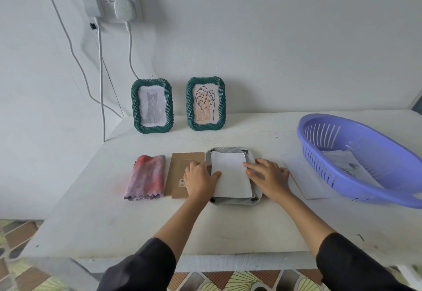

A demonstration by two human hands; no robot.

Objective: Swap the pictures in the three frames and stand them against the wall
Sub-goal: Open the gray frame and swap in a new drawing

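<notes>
Two hands laid flat, left hand point(201, 180) and right hand point(268, 176), fingers straight, paper point(230, 176) pressed onto face-down frame point(233, 201) between them, board point(180, 169) under left hand, two green frames point(151, 106) point(205, 103) stood against wall point(296, 51) beyond

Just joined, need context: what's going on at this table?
A person is laying a white sheet, blank side up, into the back of a frame lying face down on the table. The left hand and right hand press the sheet's side edges. The cardboard backing lies beside it, off. The cat frame and leaf frame stand against the wall.
</notes>
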